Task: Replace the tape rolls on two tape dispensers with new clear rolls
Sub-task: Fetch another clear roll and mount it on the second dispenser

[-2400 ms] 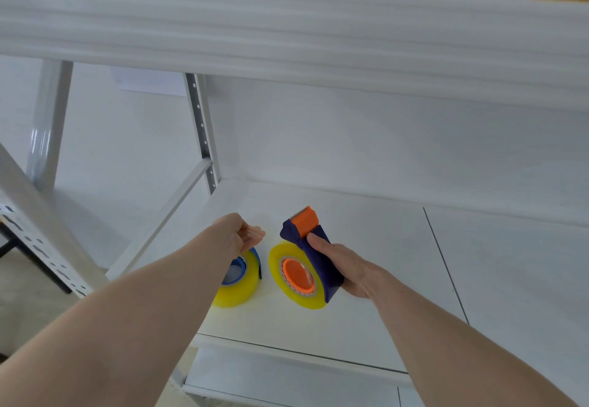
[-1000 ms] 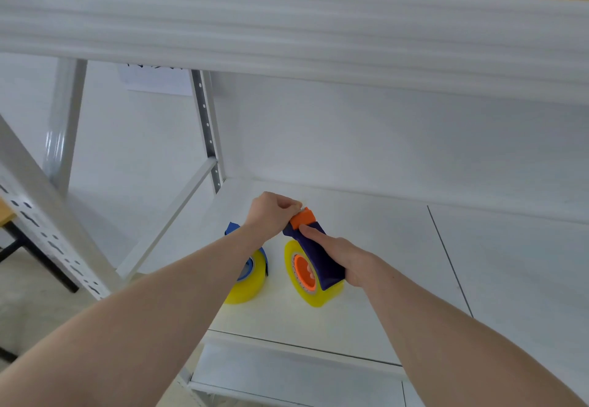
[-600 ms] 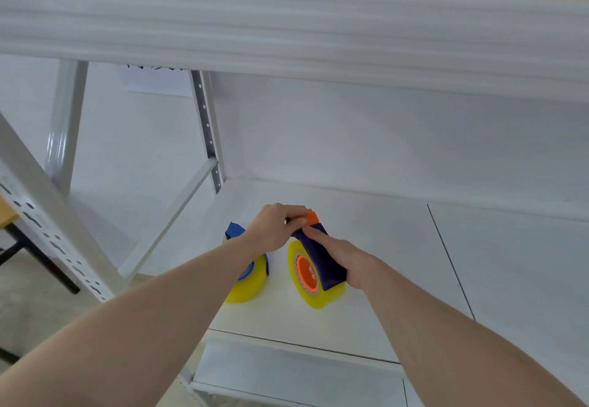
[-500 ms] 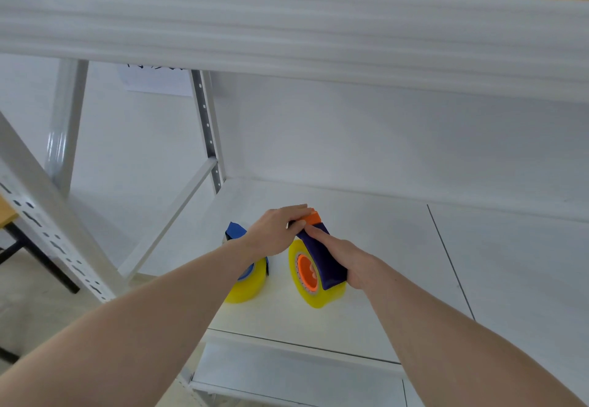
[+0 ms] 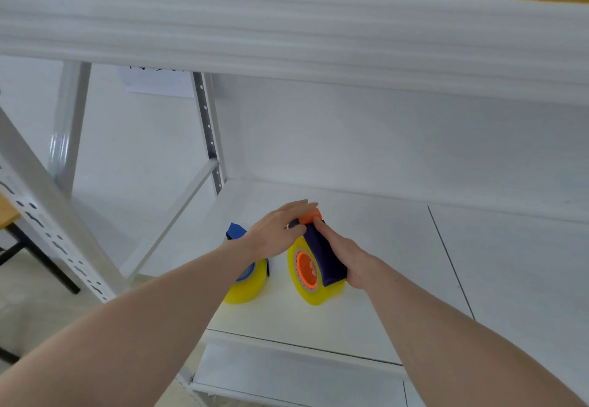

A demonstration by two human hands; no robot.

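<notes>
Yellow-rolled purple dispenser [image 5: 322,255] between both hands, on white shelf [image 5: 398,279]

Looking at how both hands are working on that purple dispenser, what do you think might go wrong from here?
1. The left hand works at the orange cutter end of the purple tape dispenser with the yellowish roll; fingers there might get nicked if a blade is exposed.
2. The left forearm hangs over the blue tape dispenser with its yellowish roll; it could be knocked.
3. Both stand near the front edge of the white shelf and might roll off.
</notes>
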